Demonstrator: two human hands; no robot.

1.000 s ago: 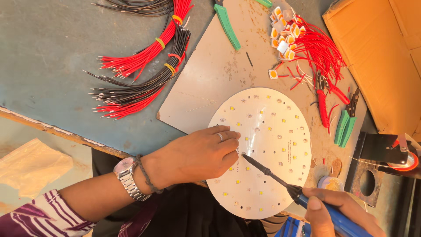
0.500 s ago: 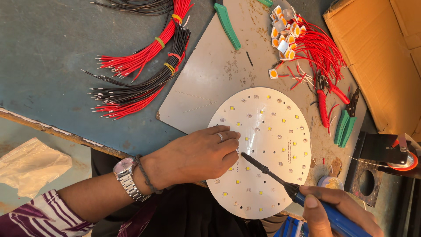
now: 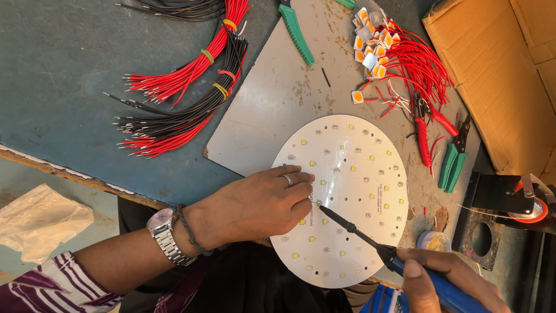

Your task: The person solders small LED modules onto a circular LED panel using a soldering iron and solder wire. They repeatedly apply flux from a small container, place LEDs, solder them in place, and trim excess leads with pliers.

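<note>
A round white circuit board [image 3: 353, 174] dotted with small yellow chips lies on a grey metal sheet [image 3: 278, 98]. My left hand [image 3: 255, 203], with a ring and a wristwatch, rests flat on the board's left edge and holds it down. My right hand [image 3: 446, 278] grips a blue-handled soldering iron [image 3: 370, 240]. Its dark tip touches the board just right of my left fingertips.
Bundles of red and black wires [image 3: 185, 87] lie on the blue-grey table. A pile of small LED chips with red leads [image 3: 394, 52], red pliers [image 3: 423, 130], green-handled cutters [image 3: 454, 159], a green tool [image 3: 298, 32], a cardboard box [image 3: 504, 75] and a solder spool [image 3: 530, 206] sit around the board.
The soldering iron tip has shifted slightly up and left along the board, closer to my left fingertips. My left hand has stayed in place.
</note>
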